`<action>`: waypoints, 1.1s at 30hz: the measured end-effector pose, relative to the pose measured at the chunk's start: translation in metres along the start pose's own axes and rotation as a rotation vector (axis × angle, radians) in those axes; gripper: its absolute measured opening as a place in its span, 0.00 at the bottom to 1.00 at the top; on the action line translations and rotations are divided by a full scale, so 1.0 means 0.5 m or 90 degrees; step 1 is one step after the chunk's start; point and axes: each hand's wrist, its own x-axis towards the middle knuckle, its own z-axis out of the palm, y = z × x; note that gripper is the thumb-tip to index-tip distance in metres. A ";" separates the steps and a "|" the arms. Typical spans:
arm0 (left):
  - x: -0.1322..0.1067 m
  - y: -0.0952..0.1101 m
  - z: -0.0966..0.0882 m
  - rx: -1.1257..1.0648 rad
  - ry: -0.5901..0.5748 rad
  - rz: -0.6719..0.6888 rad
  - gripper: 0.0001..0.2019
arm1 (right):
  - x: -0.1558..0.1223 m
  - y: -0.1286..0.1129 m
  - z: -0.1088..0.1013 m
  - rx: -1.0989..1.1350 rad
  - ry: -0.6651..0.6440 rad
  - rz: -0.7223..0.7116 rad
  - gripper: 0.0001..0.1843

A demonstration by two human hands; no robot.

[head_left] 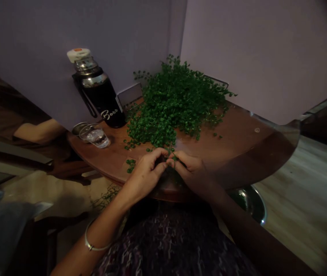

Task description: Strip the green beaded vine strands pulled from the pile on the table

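My left hand [146, 172] and my right hand [193, 170] meet at the table's near edge. Thumb and fingertips of each are pinched on a thin green sprig [174, 157] with small rounded leaves or pods. Just beyond my fingers, a large heap of the same greens [177, 97] covers the back of the brown wooden table [238, 134]. Beside my left wrist lies a small cluster of loose green bits [130, 165]. A bangle [97, 248] circles my left forearm.
A black flask [102, 96] with a white cap stands at the back left, near a clear glass [97, 138]. Below the right edge is a shiny metal bowl [259, 209] with something green inside. Thin stems [106, 197] lie lower left. Another person's arm [40, 130] shows at left.
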 end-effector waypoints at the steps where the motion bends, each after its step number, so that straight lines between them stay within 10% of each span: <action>1: -0.003 0.006 0.000 0.068 0.014 0.024 0.07 | 0.000 0.000 0.000 -0.017 -0.014 -0.006 0.08; 5: -0.013 0.013 0.005 0.173 0.058 0.085 0.09 | 0.000 0.001 -0.003 -0.038 -0.043 -0.019 0.10; 13: -0.021 0.008 0.014 -0.048 0.044 0.016 0.08 | 0.009 -0.001 0.002 0.193 0.024 0.130 0.08; 19: -0.032 -0.004 -0.007 -0.144 0.104 -0.061 0.06 | 0.040 0.033 -0.077 0.525 0.281 0.268 0.10; 26: 0.001 -0.031 0.012 -0.264 0.187 -0.113 0.07 | 0.026 0.007 -0.045 0.743 0.027 0.398 0.11; 33: 0.011 -0.026 0.031 -0.258 0.151 -0.102 0.07 | 0.016 -0.001 0.016 0.621 -0.031 0.351 0.16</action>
